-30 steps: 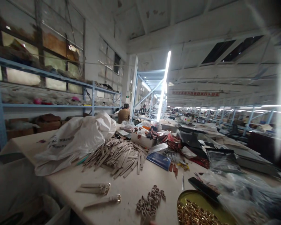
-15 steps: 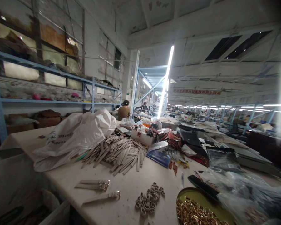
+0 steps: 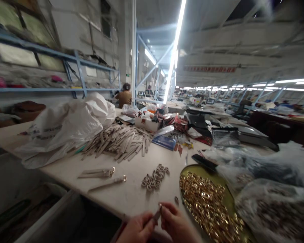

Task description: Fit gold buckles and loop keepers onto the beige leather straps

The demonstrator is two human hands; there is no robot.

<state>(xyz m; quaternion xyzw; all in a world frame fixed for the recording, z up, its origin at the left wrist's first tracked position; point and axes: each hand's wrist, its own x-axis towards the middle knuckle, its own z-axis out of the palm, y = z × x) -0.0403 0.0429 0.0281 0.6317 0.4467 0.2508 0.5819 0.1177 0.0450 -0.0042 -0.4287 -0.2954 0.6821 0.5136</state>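
The left hand (image 3: pixel 138 229) and the right hand (image 3: pixel 174 222) hold a small thin strap (image 3: pixel 157 215) up between them. The strap is pale and leans to one side, with a tiny shiny bit at the top. One little gold piece (image 3: pixel 176 200) lies on the counter (image 3: pixel 121 192) near the right hand, beside a big tray (image 3: pixel 190 168) heaped with gold pieces (image 3: pixel 205 206).
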